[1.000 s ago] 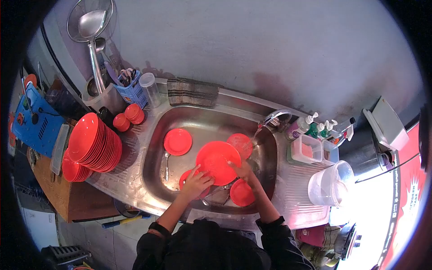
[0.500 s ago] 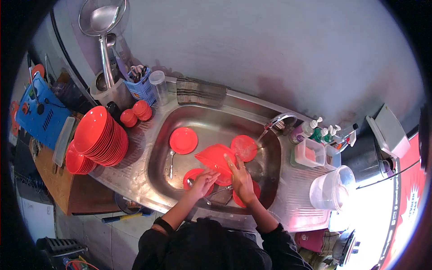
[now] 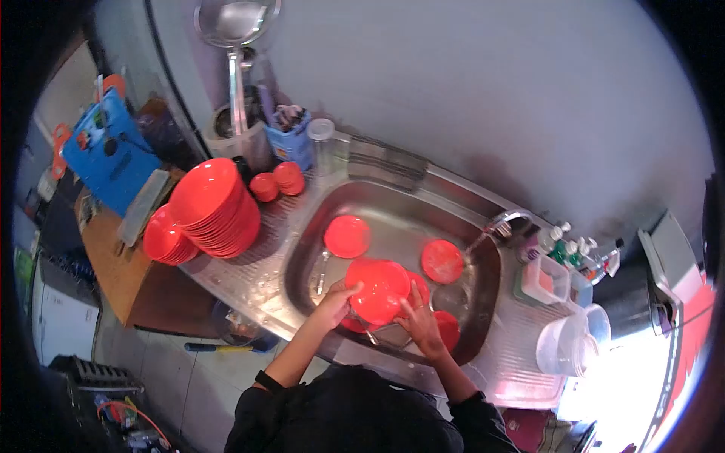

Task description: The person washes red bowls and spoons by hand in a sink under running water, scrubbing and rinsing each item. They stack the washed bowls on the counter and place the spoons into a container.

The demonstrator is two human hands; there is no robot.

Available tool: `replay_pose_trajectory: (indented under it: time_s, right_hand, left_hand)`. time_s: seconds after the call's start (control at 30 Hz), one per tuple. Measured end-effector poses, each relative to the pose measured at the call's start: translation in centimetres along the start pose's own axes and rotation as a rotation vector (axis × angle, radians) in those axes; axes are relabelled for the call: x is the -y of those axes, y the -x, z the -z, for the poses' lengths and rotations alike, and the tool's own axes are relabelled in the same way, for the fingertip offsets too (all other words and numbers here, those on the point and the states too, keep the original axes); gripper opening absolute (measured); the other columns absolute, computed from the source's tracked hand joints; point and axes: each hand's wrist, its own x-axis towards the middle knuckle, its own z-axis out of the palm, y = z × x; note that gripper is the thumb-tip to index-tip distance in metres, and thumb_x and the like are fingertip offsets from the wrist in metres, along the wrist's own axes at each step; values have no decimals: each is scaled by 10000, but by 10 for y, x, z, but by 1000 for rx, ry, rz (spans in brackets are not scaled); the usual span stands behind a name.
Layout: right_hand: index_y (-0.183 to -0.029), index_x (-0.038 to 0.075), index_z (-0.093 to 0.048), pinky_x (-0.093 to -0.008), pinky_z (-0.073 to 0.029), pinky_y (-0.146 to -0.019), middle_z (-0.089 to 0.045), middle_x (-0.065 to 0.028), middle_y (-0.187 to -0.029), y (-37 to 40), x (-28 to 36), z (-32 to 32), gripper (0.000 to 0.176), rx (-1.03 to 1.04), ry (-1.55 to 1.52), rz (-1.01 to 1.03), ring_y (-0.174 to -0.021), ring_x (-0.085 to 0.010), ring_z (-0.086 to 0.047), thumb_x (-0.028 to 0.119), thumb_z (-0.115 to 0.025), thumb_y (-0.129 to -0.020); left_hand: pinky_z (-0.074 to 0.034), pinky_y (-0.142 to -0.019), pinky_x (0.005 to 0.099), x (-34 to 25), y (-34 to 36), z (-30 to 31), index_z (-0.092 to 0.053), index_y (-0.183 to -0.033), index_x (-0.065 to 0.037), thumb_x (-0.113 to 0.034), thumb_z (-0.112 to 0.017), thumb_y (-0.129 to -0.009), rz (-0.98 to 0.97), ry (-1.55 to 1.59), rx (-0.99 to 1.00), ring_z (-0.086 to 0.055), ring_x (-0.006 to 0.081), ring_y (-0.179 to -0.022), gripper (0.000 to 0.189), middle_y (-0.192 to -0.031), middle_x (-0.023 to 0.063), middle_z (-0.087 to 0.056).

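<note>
**Both hands on one red plate, low in the sink**

The left hand [image 3: 337, 300] has the large round red plastic plate [image 3: 380, 289] by its left rim, w/ fingers [image 3: 353, 287] curled over the edge and clamped on it. The right hand [image 3: 420, 326] lies against the plate's lower-right side, fingers [image 3: 408, 306] spread apart and flat, not closed round anything. It reads as a steadying press, not a grip.

The plate is slightly tilted and sits inside the stainless steel sink [image 3: 393, 198], near the front wall, over other red pieces that it partly hides. It's prob. kept that low so drips land in the basin and not on the steel bench [image 3: 260, 268].

Around it:
- Two smaller round red plates lie flat on the sink floor, one at back-left [image 3: 347, 235] and one [image 3: 442, 260] just under the curved metal tap [image 3: 506, 220].
- A metal spoon [image 3: 321, 266] lies beside the back-left one.
- Left of the sink, a leaning stack of red plates [image 3: 215, 202] rests on edge on the bench. That lean likely lets water run off.
- Small red bowls [image 3: 277, 181] sit just behind the stack.
- Right of the tap, pump bottles [image 3: 563, 248] and a clear plastic tub [image 3: 566, 347] stand on the right-hand side, near that hand.
</note>
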Motion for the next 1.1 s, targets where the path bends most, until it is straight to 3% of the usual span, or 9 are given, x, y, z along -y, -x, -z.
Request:
replay_pose_trajectory:
  time_s: [0.1,0.17,0.2,0.3,0.53,0.67,0.9,0.97,1.1]
  right_hand:
    - [-1218,46,-200,-389,-354,-818,-186,-235,-1239,16,-26,-25,769,-164,-88,22,-1064,-380,-327,157,-637,-596]
    - [-1219,24,-182,-395,-321,-853,-210,-247,-1223,25,-34,-31,778,-118,-68,-83,-1079,-381,-306,142,-624,-590]
    - [-1217,21,-190,-397,-307,-868,-221,-253,-1215,28,-39,-33,756,-106,-8,-124,-1084,-377,-301,128,-609,-596]
    - [-1216,22,-196,-397,-292,-882,-252,-252,-1198,40,-68,-43,710,-68,234,-42,-1083,-371,-304,112,-568,-618]
    - [-1189,33,-267,-396,-311,-866,-341,-213,-1151,74,-86,-25,621,-141,-41,-451,-1056,-360,-339,87,-527,-628]
    - [-1099,52,-397,-396,-324,-850,-395,-202,-1105,74,-99,-12,479,-266,8,-427,-1018,-347,-380,80,-527,-640]
    - [-1002,94,-495,-380,-343,-815,-476,-163,-1012,86,-78,24,338,-462,206,-474,-960,-302,-436,96,-521,-665]
    - [-992,88,-501,-384,-338,-821,-474,-158,-1017,95,-76,42,325,-508,165,-522,-964,-305,-430,105,-522,-669]
    - [-959,81,-525,-372,-342,-813,-499,-142,-985,108,-73,84,289,-551,72,-618,-945,-289,-450,91,-530,-670]
  left_hand:
    - [-416,-712,317,-30,37,1,-498,-948,-42,-167,-492,-761,-348,-609,-26,-538,201,-831,225,-883,97,-563]
    - [-408,-688,353,-57,70,0,-527,-886,-77,-146,-503,-718,-406,-1808,-98,-538,241,-774,183,-797,113,-567]
    - [-410,-650,373,-63,86,7,-549,-843,-101,-135,-507,-669,-569,-1888,-137,-533,269,-719,183,-727,113,-559]
    - [-418,-627,338,-95,141,32,-569,-832,-114,-153,-491,-658,-851,-1945,-158,-540,240,-673,195,-682,83,-566]
    - [-415,-574,364,-158,274,79,-579,-780,-116,-93,-447,-673,-92,-2176,-1053,-550,261,-650,171,-647,111,-557]
    - [-405,-560,353,-203,269,176,-535,-943,-91,-78,-427,-715,-656,-2018,-1360,-536,275,-647,253,-690,157,-536]
    - [-394,-723,351,-260,181,300,-456,-1063,-67,-131,-426,-772,-886,-1398,-1046,-519,277,-817,300,-904,132,-545]
    - [-285,-849,421,-265,166,309,-442,-1085,-102,-155,-429,-766,-585,-2293,-1372,-488,226,-917,323,-967,88,-531]
    - [-140,-908,487,-245,144,263,-433,-1094,-134,-176,-418,-764,-445,-2353,-1396,-428,178,-1013,333,-1045,42,-496]
